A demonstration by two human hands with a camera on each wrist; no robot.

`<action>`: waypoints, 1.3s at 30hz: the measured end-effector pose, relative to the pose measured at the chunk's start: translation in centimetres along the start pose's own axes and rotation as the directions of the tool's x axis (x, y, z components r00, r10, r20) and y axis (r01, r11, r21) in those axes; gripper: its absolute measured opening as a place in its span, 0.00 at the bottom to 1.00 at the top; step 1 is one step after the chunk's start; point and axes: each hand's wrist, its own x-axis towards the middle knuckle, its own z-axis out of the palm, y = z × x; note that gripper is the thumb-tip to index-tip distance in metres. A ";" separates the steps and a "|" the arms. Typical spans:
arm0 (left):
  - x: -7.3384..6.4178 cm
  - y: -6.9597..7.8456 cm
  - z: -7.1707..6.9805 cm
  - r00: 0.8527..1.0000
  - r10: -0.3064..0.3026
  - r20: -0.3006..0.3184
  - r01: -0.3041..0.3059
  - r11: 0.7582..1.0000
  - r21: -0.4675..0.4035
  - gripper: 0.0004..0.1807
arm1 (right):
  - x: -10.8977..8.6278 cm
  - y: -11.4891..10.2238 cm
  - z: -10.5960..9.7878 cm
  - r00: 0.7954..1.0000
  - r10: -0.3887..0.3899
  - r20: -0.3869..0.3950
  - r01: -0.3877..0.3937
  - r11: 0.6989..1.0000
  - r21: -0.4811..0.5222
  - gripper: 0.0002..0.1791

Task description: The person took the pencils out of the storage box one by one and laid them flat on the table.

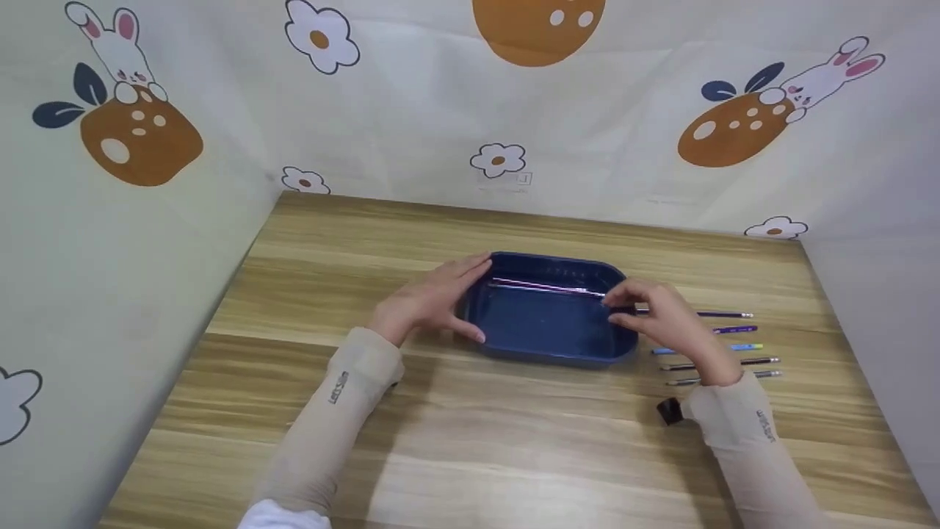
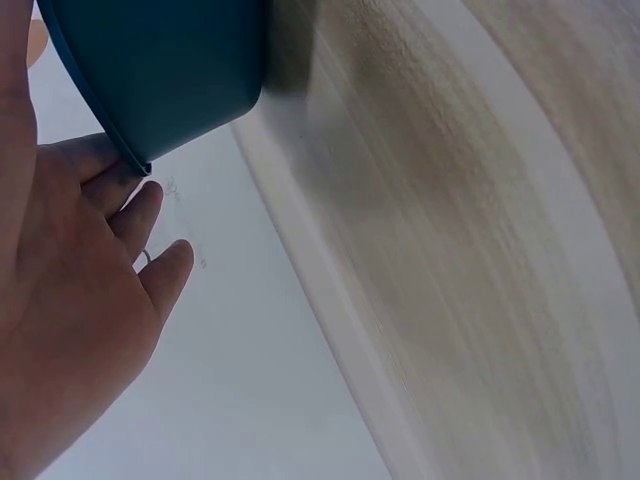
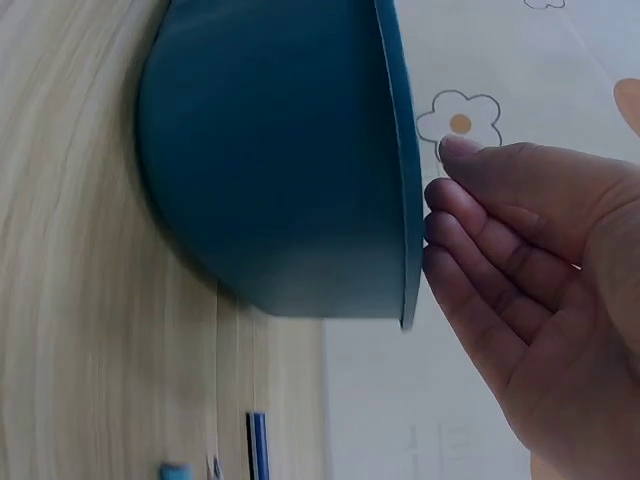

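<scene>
A dark blue tray (image 1: 547,358) with raised walls stands on the table. Inside, a thin pink-purple pencil (image 1: 540,286) lies along its far side. My left hand (image 1: 433,297) rests at the tray's left end, fingers along the far-left rim and thumb spread to the near-left wall. In the left wrist view its fingertips touch the tray's rim (image 2: 95,100). Over the tray's right rim is my right hand (image 1: 664,316), fingers loosely bent, thumb apart from the forefinger. The right wrist view shows nothing between that hand's fingers, which are beside the rim (image 3: 408,200).
To the right of the tray, several pencils and pens lie in a row, among them a purple pencil (image 1: 727,314), a purple pen (image 1: 738,330), a light blue pen (image 1: 747,347) and a grey pencil (image 1: 767,374). Patterned cloth walls (image 1: 411,132) enclose the wooden table (image 1: 470,441).
</scene>
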 end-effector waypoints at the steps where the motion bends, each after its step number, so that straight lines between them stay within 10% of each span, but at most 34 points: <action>1: 0.0 0.0 0.0 1.000 -0.004 0.000 0.004 1.000 0.000 0.69 | 0.2 -0.1 0.2 1.000 0.002 0.006 -0.002 1.000 0.008 0.12; 25: -0.1 -0.1 0.1 1.000 -0.019 0.000 0.019 1.000 0.025 0.69 | 5.1 -0.4 5.1 0.998 -0.043 -0.040 0.045 0.998 0.046 0.16; 39: 0.0 0.0 0.0 1.000 -0.022 -0.007 0.022 1.000 0.011 0.69 | 6.2 0.1 6.2 0.998 -0.058 0.030 0.061 0.990 -0.128 0.14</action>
